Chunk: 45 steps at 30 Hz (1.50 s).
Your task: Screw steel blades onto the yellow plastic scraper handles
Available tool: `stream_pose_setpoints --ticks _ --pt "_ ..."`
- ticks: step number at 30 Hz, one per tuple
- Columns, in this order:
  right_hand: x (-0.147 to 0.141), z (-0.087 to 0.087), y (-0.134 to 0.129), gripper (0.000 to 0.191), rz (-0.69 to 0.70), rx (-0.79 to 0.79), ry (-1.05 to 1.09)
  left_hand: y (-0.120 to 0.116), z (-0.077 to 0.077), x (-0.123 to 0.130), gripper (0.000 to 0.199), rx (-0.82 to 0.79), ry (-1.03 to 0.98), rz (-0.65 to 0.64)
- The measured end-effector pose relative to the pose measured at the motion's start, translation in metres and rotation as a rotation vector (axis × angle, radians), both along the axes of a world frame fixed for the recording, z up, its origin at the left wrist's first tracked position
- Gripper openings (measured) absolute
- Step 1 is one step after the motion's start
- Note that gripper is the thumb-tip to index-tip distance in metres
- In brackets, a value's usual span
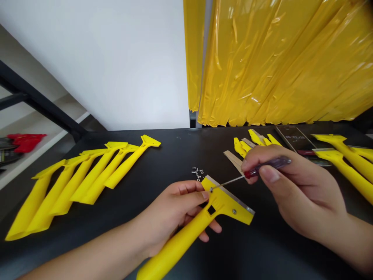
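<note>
My left hand (180,210) is wrapped round a yellow scraper (186,237) near its head, with the thumb beside a small screw (211,189). A second screw (234,211) sits at the other end of the head, and a metal blade runs along the far edge. In my right hand (297,186) is a screwdriver (269,165) with a dark, see-through handle and a red collar. Its tip meets the screw by my left thumb. Just beyond the scraper head, several loose screws (198,172) lie on the black table (175,163).
Several yellow scraper handles (87,171) lie in a row at the left, and more (346,159) at the right. Small yellow plates (240,147) and metal strips lie behind my right hand. A phone (294,138) showing a timer lies near yellow plastic wrapping (279,66).
</note>
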State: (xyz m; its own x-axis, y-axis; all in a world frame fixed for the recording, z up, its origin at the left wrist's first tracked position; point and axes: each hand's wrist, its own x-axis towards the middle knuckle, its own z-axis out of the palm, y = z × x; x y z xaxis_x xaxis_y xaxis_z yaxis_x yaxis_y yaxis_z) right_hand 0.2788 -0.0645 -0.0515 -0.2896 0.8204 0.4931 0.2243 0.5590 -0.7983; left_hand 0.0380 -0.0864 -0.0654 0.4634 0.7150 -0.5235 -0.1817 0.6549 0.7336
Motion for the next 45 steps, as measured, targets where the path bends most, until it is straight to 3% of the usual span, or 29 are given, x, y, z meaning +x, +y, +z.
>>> stream_pose_setpoints --ticks 15,29,35,40,42,45 --pt "-0.001 0.007 0.006 0.020 0.069 0.203 -0.118 0.003 -0.001 -0.001 0.019 -0.004 -0.002 0.018" --pt "-0.003 0.014 0.006 0.020 0.099 0.286 -0.210 0.003 -0.003 -0.001 0.018 0.012 0.012 0.002" --pt "-0.004 0.021 0.006 0.020 0.172 0.355 -0.227 0.001 -0.004 0.000 0.020 0.049 0.057 0.035" --pt "-0.002 0.032 0.004 0.019 0.209 0.412 -0.426 0.002 -0.005 -0.001 0.021 0.135 0.104 0.055" --pt "0.001 0.032 0.001 0.018 0.194 0.483 -0.488 0.004 -0.004 -0.002 0.022 0.173 0.131 0.084" --pt "0.002 0.028 -0.006 0.021 0.053 0.612 -0.522 0.005 -0.002 -0.004 0.023 0.217 0.155 0.136"
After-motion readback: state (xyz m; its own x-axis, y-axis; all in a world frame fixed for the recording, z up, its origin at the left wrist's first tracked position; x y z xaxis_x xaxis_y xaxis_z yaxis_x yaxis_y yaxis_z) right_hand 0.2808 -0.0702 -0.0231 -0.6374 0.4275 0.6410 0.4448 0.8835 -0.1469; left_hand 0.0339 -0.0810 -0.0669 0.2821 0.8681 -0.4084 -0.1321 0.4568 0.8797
